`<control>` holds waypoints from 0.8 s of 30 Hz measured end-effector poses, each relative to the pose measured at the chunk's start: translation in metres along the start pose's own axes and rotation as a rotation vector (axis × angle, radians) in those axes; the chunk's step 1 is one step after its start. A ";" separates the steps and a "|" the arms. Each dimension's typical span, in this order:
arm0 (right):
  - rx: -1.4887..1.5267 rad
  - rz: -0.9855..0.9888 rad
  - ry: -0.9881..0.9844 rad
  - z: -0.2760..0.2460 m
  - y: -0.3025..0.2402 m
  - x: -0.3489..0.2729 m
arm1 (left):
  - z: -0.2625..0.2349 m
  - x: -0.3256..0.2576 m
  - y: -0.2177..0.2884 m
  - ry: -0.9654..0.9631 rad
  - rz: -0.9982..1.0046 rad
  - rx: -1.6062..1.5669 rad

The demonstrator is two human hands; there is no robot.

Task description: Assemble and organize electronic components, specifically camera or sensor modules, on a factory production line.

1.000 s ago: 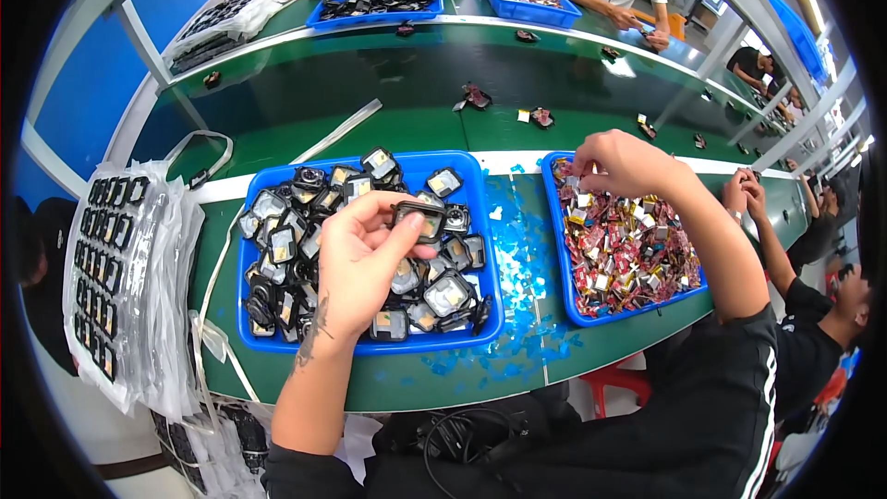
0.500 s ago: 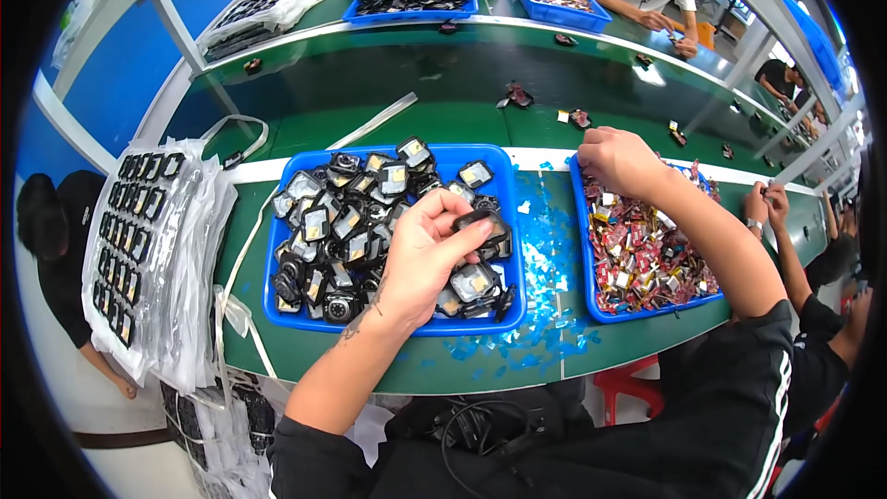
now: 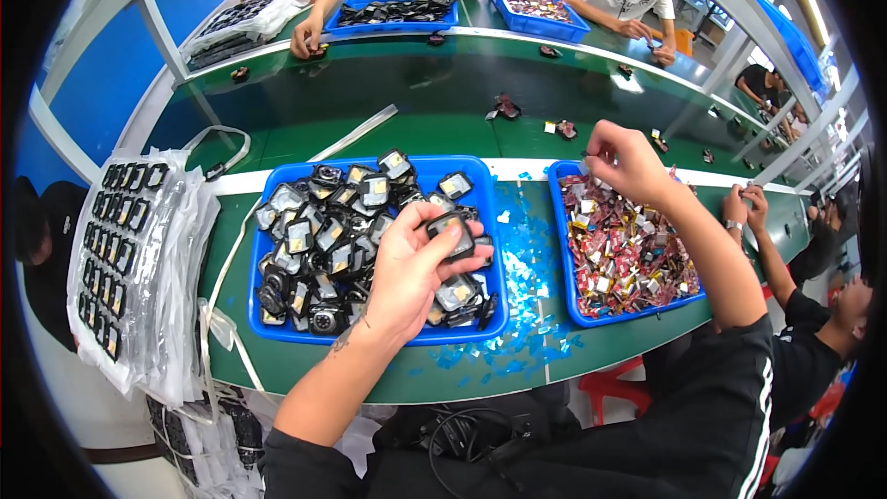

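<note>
My left hand (image 3: 411,263) is closed on a black watch case (image 3: 451,235), squarish with rounded corners, gripped between thumb and fingers. It hovers over the right part of a blue bin (image 3: 370,340) heaped with similar black watch cases (image 3: 325,233), many showing a pale patch inside. My right hand (image 3: 628,163) is raised over the back left of a second blue bin (image 3: 570,268). Its thumb and fingers are pinched together at a small, pale, thin piece (image 3: 588,164) whose kind I cannot make out. That bin holds a pile of small red and silver circuit parts (image 3: 624,245).
Blue film scraps (image 3: 527,300) litter the green table between the bins. Stacked clear trays (image 3: 120,249) of cases stand at left. Behind, a green conveyor belt (image 3: 407,134) carries scattered parts (image 3: 505,107). Co-workers sit across it and at right; one co-worker's hand (image 3: 308,37) reaches the belt.
The watch case in my left hand has tilted, showing more of its flat face. My right hand's pinched fingers now show a pale piece. Across the belt, a co-worker's hand has come down onto a part.
</note>
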State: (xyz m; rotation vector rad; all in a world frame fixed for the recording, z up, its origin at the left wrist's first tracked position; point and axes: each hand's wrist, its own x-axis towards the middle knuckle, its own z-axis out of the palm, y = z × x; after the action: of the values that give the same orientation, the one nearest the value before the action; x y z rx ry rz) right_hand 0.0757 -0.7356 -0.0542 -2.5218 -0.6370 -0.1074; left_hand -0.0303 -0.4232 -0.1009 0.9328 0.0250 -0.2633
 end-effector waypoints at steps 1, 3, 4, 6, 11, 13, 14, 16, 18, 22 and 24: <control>0.076 0.064 0.066 -0.006 0.001 -0.011 | 0.003 -0.001 0.001 -0.025 -0.008 0.018; 0.454 0.107 0.182 -0.004 -0.021 -0.024 | 0.004 0.000 0.000 -0.007 -0.044 0.089; 0.594 0.123 0.153 -0.003 -0.039 -0.030 | 0.000 -0.002 -0.002 -0.033 -0.056 0.088; 0.672 0.121 0.180 0.006 -0.061 -0.048 | 0.005 -0.004 -0.004 -0.103 -0.008 0.176; 0.982 0.096 0.110 0.056 -0.110 -0.079 | 0.010 -0.008 -0.011 -0.346 0.405 0.745; 1.147 0.206 0.084 0.068 -0.115 -0.083 | 0.016 -0.009 -0.011 -0.331 0.318 0.770; 1.159 0.209 0.076 0.074 -0.118 -0.082 | 0.015 -0.009 -0.014 -0.343 0.337 0.774; 1.162 0.239 0.120 0.083 -0.122 -0.081 | 0.011 -0.009 -0.017 -0.352 0.352 0.778; 1.099 0.209 0.148 0.086 -0.121 -0.081 | 0.008 -0.008 -0.019 -0.303 0.366 0.772; 0.782 0.133 0.194 0.085 -0.121 -0.082 | 0.011 -0.011 -0.016 -0.290 0.266 0.723; 0.644 0.077 0.204 0.087 -0.122 -0.079 | 0.013 -0.012 -0.016 -0.269 0.257 0.741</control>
State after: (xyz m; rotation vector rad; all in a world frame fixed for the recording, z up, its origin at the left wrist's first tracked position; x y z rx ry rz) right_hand -0.0549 -0.6330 -0.0859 -1.8804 -0.4059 -0.1092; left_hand -0.0470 -0.4397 -0.1042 1.6118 -0.4650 -0.1542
